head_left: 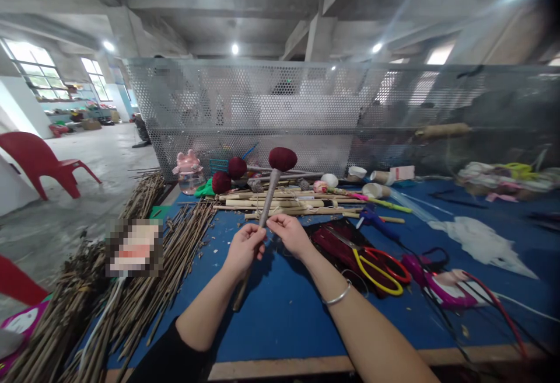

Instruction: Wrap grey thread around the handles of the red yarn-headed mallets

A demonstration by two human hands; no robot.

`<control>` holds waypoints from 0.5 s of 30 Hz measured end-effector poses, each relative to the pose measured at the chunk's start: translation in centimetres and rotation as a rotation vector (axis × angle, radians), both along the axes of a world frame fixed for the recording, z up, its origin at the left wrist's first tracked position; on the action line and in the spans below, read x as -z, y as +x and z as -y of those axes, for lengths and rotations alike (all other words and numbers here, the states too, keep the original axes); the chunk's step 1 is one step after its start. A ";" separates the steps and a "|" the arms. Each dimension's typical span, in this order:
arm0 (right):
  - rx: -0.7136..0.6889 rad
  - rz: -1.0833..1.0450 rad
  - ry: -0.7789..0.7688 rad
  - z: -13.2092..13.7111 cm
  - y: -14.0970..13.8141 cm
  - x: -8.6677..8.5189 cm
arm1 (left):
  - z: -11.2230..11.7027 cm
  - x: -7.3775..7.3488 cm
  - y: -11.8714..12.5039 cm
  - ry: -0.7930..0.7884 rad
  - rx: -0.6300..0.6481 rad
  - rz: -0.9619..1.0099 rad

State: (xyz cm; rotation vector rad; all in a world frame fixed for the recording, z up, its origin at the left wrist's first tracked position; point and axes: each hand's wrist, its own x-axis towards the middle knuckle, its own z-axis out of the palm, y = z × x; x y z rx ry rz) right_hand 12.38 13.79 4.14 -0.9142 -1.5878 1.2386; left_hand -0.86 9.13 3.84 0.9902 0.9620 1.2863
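My left hand (245, 247) is closed around a stick (271, 193) wrapped in grey, tilted with its upper end away from me. A rounded dark red head (282, 159) tops the stick, and its bare lower end comes out below my palm. My right hand (289, 234), with a bracelet on the wrist, is pinched right beside the stick, just above my left fingers. What its fingertips hold is too small to make out. Two similar dark red balls (237, 167) lie behind, on the table.
Bundles of thin brown twigs (175, 260) cover the left of the blue table (280, 324). Scissors (371, 266) lie on dark red cloth (332, 243) at right, near a blue glue gun (378, 222) and cables. Pale sticks (280, 202) lie before a perforated metal screen (245, 103).
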 end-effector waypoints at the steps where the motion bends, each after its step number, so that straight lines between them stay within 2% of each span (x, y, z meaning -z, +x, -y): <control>1: -0.019 -0.040 -0.045 0.0 0.0 -0.1 | 0.0 0.1 0.1 0.007 0.013 0.012; 5: -0.154 -0.165 -0.165 0.2 -0.2 -0.2 | 0.1 0.6 0.2 0.001 0.082 0.010; 8: -0.181 -0.173 -0.193 0.1 -0.2 0.2 | 0.2 1.0 0.5 -0.040 0.095 -0.065; 13: -0.133 -0.148 -0.193 -0.4 0.2 1.4 | 0.1 1.4 0.8 0.018 -0.197 -0.290; 15: -0.179 -0.161 -0.197 -0.7 0.5 1.6 | 0.1 1.2 0.8 0.044 -0.200 -0.287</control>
